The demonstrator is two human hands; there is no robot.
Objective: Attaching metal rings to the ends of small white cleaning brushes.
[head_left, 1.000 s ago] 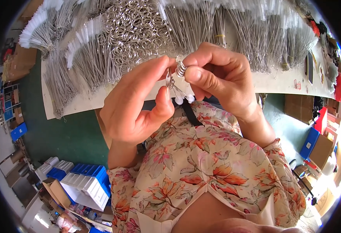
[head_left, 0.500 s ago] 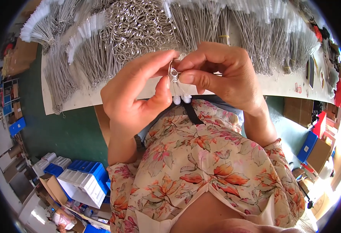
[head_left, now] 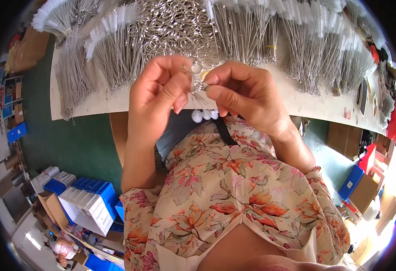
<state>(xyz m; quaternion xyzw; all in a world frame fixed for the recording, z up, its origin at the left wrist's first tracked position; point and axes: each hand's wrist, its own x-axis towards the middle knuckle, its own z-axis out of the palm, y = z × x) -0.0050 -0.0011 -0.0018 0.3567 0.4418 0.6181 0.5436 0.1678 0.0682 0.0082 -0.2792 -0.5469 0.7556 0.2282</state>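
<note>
The left hand (head_left: 155, 97) was up near the middle of the view, a bit toward 11 o'clock. Its thumb and fingers were pinched on a small metal ring (head_left: 193, 81). The right hand (head_left: 245, 97) sat just beside it, at about 1 o'clock from the middle. Its thumb and first finger were squeezed on the same little ring from the other side. So both hands were closed on that one small thing, and the fingertips of the two hands nearly touched.

Thin wires hung down from the ring. At their ends were small white beads (head_left: 205, 115), in a little bunch right under the hands. The beads hung free, just above the flowered dress (head_left: 234, 194).

Behind the hands, at 12 o'clock, was a white table (head_left: 94, 101). A big heap of shiny metal rings (head_left: 171, 22) lay on it, right above the hands. Bundles of thin wire pieces (head_left: 116, 58) lay at 10 o'clock, and more wire bundles (head_left: 306, 49) lay at 2 o'clock.

The floor (head_left: 71, 140) at 9 o'clock was green. Blue and white boxes (head_left: 87, 198) stood at 8 o'clock. Another blue box (head_left: 351, 183) stood at 4 o'clock, next to a brown carton (head_left: 365, 192).
</note>
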